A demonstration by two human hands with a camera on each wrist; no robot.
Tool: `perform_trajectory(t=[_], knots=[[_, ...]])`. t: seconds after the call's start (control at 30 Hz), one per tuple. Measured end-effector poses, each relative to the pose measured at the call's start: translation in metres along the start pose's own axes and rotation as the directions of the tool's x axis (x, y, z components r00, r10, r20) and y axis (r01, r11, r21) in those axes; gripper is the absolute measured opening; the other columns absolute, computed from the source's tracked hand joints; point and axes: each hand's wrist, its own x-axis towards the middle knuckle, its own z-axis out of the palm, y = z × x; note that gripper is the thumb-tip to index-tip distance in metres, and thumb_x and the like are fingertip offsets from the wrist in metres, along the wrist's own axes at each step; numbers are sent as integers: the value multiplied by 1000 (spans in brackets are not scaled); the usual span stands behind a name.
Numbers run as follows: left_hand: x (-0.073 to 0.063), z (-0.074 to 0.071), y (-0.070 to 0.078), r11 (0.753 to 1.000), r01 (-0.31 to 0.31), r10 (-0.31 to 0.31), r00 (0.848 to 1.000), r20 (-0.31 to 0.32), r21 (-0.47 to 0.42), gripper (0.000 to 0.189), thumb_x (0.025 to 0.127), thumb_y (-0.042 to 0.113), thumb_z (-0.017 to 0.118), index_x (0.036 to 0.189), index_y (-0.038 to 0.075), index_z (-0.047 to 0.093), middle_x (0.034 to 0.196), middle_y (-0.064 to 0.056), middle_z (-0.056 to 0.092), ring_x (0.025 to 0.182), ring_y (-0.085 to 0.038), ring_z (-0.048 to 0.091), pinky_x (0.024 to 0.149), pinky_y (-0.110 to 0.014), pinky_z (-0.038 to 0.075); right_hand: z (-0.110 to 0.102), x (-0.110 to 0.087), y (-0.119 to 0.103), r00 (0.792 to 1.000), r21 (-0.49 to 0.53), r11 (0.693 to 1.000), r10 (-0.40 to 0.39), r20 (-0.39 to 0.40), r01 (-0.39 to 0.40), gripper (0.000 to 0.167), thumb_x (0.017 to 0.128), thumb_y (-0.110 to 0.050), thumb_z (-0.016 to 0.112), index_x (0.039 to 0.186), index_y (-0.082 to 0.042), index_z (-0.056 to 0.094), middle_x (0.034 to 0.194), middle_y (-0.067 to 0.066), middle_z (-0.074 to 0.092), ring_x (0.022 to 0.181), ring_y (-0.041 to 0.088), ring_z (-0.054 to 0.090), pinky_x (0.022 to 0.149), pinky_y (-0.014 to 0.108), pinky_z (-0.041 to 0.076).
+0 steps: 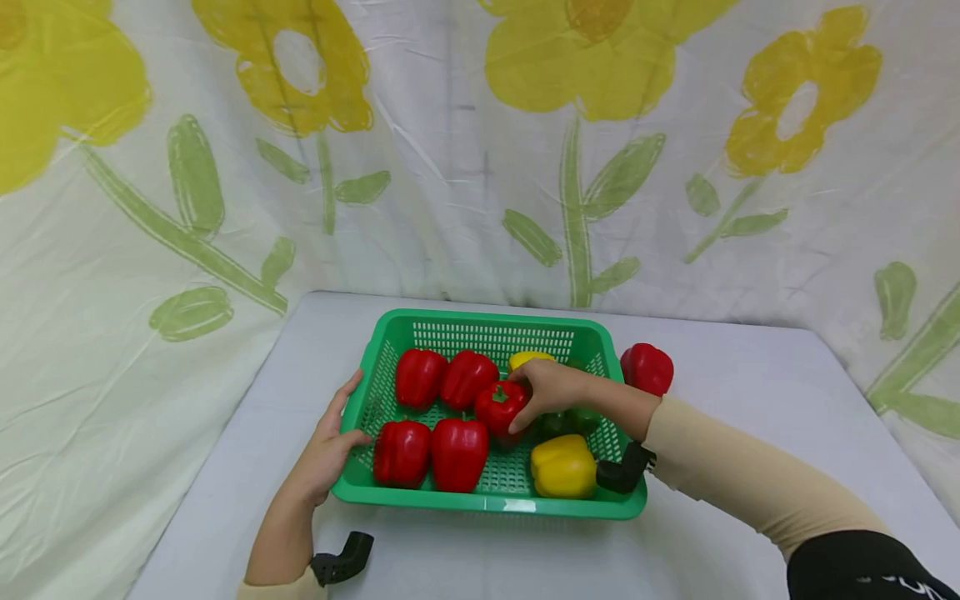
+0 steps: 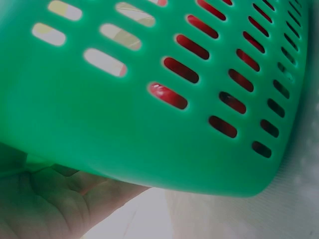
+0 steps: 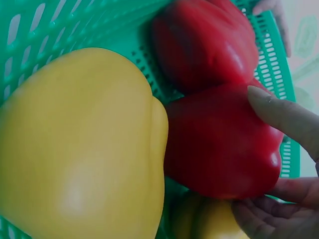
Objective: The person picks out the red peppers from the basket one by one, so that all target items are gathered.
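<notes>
A green plastic basket point(image 1: 420, 497) with slotted walls stands on the table. My left hand point(image 1: 327, 457) grips its left rim, thumb over the edge and fingers along the outside. Inside the basket, my right hand point(image 1: 557, 390) holds a red bell pepper point(image 1: 497, 408) between thumb and fingers; the right wrist view shows this red pepper point(image 3: 222, 144) close up. Several other red bell peppers point(image 1: 459, 457) sit in the left half. A yellow bell pepper point(image 1: 561, 468) lies at the front right, another yellow pepper point(image 1: 529, 358) at the back. Dark green peppers point(image 1: 557, 425) are partly hidden under my right hand.
Outside the basket, a red bell pepper point(image 1: 648, 368) rests on the white-covered table point(image 1: 735, 400) just past the right rim. Behind the table hangs a white cloth point(image 1: 442, 183) painted with yellow flowers. A black wrist device point(image 1: 626, 468) hangs over the basket's right side.
</notes>
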Motion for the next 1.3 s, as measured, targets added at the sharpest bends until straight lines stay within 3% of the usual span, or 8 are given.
perform_trajectory(t=[0.2, 0.43, 0.77, 0.93, 1.17, 1.3], knots=[[0, -1, 0, 1000, -4, 4, 1000, 0, 6, 83, 81, -8, 40, 150, 25, 11, 155, -12, 9, 135, -36, 22, 98, -46, 35, -1, 1, 2, 1000, 40, 999, 13, 0, -13, 57, 71, -24, 79, 116, 2, 55, 103, 7, 66, 88, 14, 59, 78, 25, 51], [0, -1, -1, 1000, 1, -1, 1000, -3, 5, 82, 81, -8, 41, 150, 25, 11, 156, -11, 9, 136, -35, 20, 99, -48, 34, 3, 1, 7, 997, 150, 986, 61, 51, -68, 60, 73, -25, 78, 117, -4, 44, 112, 11, 62, 95, 18, 58, 80, 29, 51], [-1, 0, 0, 1000, 6, -6, 1000, -1, 1, 81, 82, -8, 40, 150, 25, 11, 156, -10, 8, 137, -35, 19, 100, -48, 33, 3, 4, 9, 998, 120, 991, 48, 46, -53, 58, 72, -37, 77, 118, -5, 60, 97, -2, 67, 84, 13, 60, 74, 26, 51], [-1, 0, 0, 1000, 0, 0, 1000, -3, 0, 81, 82, -8, 40, 150, 25, 11, 156, -10, 8, 136, -35, 20, 99, -48, 34, 3, 4, 9, 997, 114, 991, 66, 36, -69, 61, 71, -41, 77, 116, -5, 58, 99, -1, 65, 86, 13, 59, 75, 26, 51], [-1, 0, 0, 1000, -4, 4, 1000, 1, -4, 81, 82, -8, 40, 151, 25, 10, 156, -10, 7, 138, -35, 18, 100, -49, 32, 5, 5, 13, 992, 218, 970, 97, 79, -112, 62, 74, -39, 74, 119, -6, 47, 108, 4, 61, 95, 16, 57, 81, 30, 51], [-1, 0, 0, 1000, -5, 5, 1000, 0, -3, 81, 82, -8, 40, 150, 26, 11, 156, -10, 8, 138, -35, 18, 100, -50, 32, 6, 5, 13, 990, 245, 964, 81, 111, -107, 56, 78, -41, 70, 118, -8, 48, 106, 2, 62, 95, 16, 57, 80, 31, 51]])
